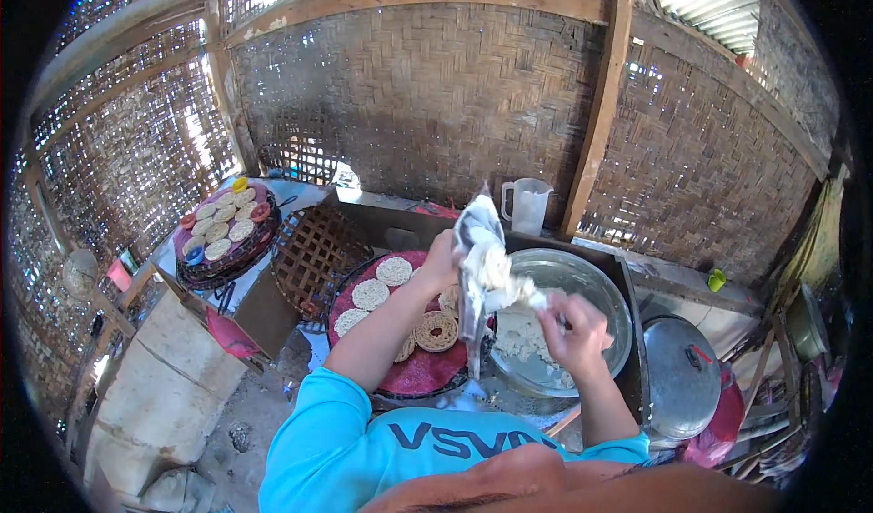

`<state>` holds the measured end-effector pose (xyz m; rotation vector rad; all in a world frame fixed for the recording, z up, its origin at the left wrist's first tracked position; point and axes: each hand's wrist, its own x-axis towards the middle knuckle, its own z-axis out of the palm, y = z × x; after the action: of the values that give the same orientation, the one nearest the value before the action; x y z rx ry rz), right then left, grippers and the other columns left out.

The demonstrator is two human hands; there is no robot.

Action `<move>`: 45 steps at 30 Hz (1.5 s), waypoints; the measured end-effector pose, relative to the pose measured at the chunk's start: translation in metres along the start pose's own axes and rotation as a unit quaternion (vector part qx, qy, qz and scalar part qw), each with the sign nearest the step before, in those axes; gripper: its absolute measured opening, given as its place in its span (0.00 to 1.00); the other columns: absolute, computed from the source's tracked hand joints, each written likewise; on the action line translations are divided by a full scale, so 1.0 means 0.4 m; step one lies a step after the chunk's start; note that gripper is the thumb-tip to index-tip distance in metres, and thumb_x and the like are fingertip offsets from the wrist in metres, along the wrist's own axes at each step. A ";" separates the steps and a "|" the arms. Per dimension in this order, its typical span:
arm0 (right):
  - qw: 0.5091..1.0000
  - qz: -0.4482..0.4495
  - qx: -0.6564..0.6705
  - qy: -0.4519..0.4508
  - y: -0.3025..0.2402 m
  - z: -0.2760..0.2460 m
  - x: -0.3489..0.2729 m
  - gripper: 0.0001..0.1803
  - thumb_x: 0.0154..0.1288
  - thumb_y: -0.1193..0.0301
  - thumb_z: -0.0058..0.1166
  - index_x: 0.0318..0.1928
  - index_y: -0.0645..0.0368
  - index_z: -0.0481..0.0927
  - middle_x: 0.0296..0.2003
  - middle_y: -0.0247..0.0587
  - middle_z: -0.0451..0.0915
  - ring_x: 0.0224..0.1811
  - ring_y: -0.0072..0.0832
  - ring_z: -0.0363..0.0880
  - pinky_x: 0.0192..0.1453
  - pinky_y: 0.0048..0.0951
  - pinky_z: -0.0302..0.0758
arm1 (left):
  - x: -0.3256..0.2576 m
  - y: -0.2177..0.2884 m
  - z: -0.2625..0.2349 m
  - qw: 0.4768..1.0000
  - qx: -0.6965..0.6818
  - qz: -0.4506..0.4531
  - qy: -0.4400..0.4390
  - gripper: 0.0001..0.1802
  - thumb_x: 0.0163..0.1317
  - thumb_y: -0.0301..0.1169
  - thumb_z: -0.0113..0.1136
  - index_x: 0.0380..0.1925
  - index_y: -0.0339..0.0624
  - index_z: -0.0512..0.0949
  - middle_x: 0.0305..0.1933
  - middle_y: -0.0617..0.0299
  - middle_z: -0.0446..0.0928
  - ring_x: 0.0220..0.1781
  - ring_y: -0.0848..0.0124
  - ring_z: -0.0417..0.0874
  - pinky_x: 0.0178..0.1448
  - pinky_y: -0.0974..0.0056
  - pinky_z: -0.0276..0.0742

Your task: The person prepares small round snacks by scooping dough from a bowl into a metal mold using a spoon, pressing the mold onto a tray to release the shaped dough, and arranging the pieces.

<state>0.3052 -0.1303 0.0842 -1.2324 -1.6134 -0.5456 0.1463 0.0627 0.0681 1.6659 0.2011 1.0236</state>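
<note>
My left hand (443,263) is closed round a long greyish tool (471,308) that stands roughly upright and is smeared white; its exact kind is unclear. Pale sticky dough (496,272) is heaped on its upper part. My right hand (577,331) has its fingers closed on the end of this dough, which stretches between both hands. Below is a wide metal basin (621,331) with more dough (527,336) in its bottom. Left of it lies a round tray with a dark red cloth (427,372), bearing several pale noodle-like discs (370,295) and a woven-looking ring (436,331).
Behind the basin stands a clear plastic jug (527,206). A lidded metal pot (680,377) sits at the right. A brown woven basket (314,254) leans left of the tray. Farther left, another tray holds several discs (218,232). A wooden post (602,104) rises against the woven wall.
</note>
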 end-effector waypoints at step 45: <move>0.827 0.151 -0.103 -0.532 0.133 0.317 -0.682 0.09 0.54 0.73 0.42 0.34 0.58 0.75 0.36 0.48 0.76 0.32 0.41 0.78 0.35 0.39 0.76 | -0.746 0.301 -0.315 0.819 -0.228 0.258 0.459 0.11 0.46 0.31 0.57 0.32 0.46 0.76 0.35 0.59 0.65 0.37 0.69 0.67 0.49 0.63 0.64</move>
<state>0.2954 -0.1316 -0.2211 -2.1223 -2.1943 0.2786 -0.1680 -0.0717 0.0181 0.6728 0.1068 2.0658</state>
